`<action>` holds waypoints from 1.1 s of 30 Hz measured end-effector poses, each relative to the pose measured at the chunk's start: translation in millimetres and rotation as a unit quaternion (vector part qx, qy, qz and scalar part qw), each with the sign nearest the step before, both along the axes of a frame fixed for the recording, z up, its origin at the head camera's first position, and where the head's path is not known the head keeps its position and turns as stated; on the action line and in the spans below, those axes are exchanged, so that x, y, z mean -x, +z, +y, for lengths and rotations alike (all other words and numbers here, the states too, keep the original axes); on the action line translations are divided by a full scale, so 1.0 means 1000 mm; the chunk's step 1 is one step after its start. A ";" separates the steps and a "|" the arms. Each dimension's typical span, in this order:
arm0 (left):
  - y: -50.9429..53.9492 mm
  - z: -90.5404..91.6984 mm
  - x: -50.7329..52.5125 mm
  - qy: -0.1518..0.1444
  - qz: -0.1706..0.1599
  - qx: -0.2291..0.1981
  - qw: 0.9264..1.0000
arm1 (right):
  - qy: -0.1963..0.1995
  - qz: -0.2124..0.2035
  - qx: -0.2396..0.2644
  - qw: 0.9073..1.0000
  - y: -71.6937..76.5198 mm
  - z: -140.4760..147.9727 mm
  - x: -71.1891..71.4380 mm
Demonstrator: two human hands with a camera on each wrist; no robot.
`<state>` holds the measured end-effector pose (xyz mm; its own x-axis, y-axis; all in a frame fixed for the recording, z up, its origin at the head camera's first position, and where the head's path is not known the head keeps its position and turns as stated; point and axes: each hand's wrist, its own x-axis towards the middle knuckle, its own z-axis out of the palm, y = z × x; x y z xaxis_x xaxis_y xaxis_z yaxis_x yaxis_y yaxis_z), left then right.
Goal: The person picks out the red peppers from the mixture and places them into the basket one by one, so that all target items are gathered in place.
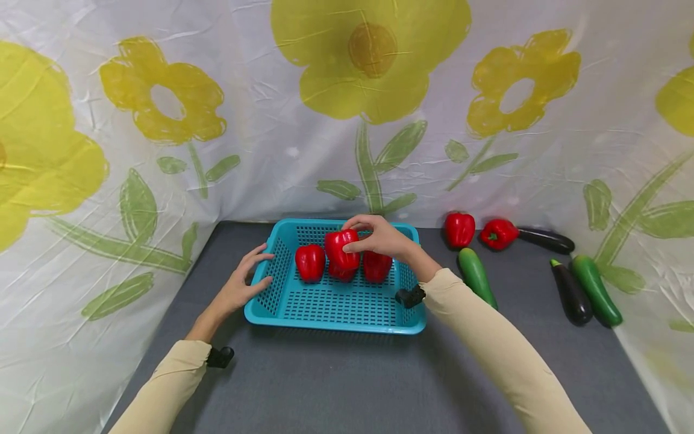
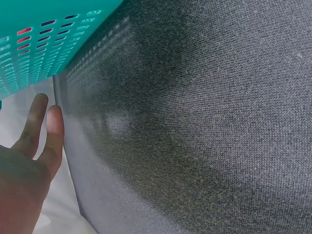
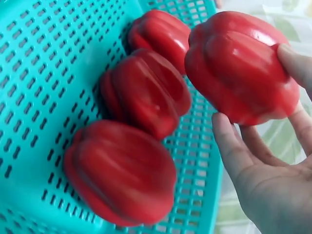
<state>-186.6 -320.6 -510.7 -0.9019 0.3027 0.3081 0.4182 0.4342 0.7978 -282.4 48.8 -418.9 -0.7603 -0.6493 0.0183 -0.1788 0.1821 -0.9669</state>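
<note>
My right hand (image 1: 381, 237) holds a red bell pepper (image 1: 341, 244) above the blue basket (image 1: 336, 327), thumb and fingers around it. In the right wrist view the held pepper (image 3: 239, 66) is clear of three peppers lying in a row in the basket, the nearest one (image 3: 122, 173) at the bottom. In the head view they are a left pepper (image 1: 311, 263), a middle one (image 1: 343, 275) partly hidden, and a right one (image 1: 376, 266). My left hand (image 1: 238, 289) is at the basket's left rim, fingers spread; in the left wrist view the hand (image 2: 34, 151) shows beside the basket wall (image 2: 48, 44).
Right of the basket on the grey table (image 1: 325, 380) lie two red peppers (image 1: 459, 229) (image 1: 499, 234), two eggplants (image 1: 546, 240) (image 1: 572, 294) and two green cucumbers (image 1: 477, 277) (image 1: 596, 289). A flower-printed cloth (image 1: 260, 120) hangs behind.
</note>
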 end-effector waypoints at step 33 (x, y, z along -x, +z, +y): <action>-0.002 -0.002 0.002 -0.002 -0.003 -0.007 1.000 | 0.075 -0.066 -0.050 0.994 -0.028 -0.065 -0.017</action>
